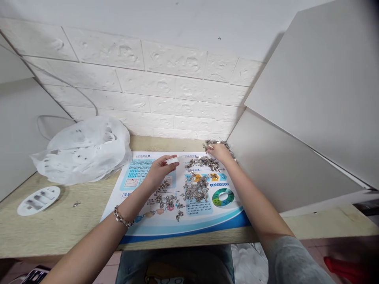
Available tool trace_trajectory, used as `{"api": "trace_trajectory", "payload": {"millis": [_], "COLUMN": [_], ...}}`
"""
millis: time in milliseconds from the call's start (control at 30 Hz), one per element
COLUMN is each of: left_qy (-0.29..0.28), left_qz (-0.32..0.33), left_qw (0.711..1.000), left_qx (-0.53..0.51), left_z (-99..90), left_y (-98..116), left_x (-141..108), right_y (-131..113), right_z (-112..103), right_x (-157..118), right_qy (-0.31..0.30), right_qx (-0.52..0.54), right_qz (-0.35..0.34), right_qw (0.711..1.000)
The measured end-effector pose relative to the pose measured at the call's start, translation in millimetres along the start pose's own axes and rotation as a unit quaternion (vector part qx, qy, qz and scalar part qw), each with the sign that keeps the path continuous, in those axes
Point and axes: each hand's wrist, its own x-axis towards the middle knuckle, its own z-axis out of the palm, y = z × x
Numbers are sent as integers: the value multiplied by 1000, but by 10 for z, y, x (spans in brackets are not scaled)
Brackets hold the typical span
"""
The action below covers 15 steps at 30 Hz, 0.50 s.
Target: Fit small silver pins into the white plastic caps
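My left hand pinches a small white plastic part above the printed sheet. My right hand is at the far right, its fingers drawn together over a heap of small metal pieces; what lies between the fingertips is too small to make out. More shiny metal pieces are spread in the middle of the sheet, with another pile just behind them. A few loose clusters lie below my left hand.
A translucent plastic bag of white parts sits at the back left. In front of it lie a white oval piece with metal strips and a single metal piece. Grey panels stand on the right; a white brick-pattern wall closes the back.
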Motion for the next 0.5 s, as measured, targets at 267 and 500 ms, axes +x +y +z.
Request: {"api": "trace_trajectory", "payload": {"millis": [267, 500], "left_qy": [-10, 4], "left_qz": [-2, 7], "left_qw": [998, 996], "left_qx": [61, 94], "left_z": [-35, -61], "left_y": [-32, -66], "left_x": [5, 4], "right_y": [-4, 52], "right_z": [84, 113], "right_x": [258, 322], "right_qy": [-10, -20], "right_qx": [26, 94], "right_qz": [7, 17], "right_qw": [1000, 995]}}
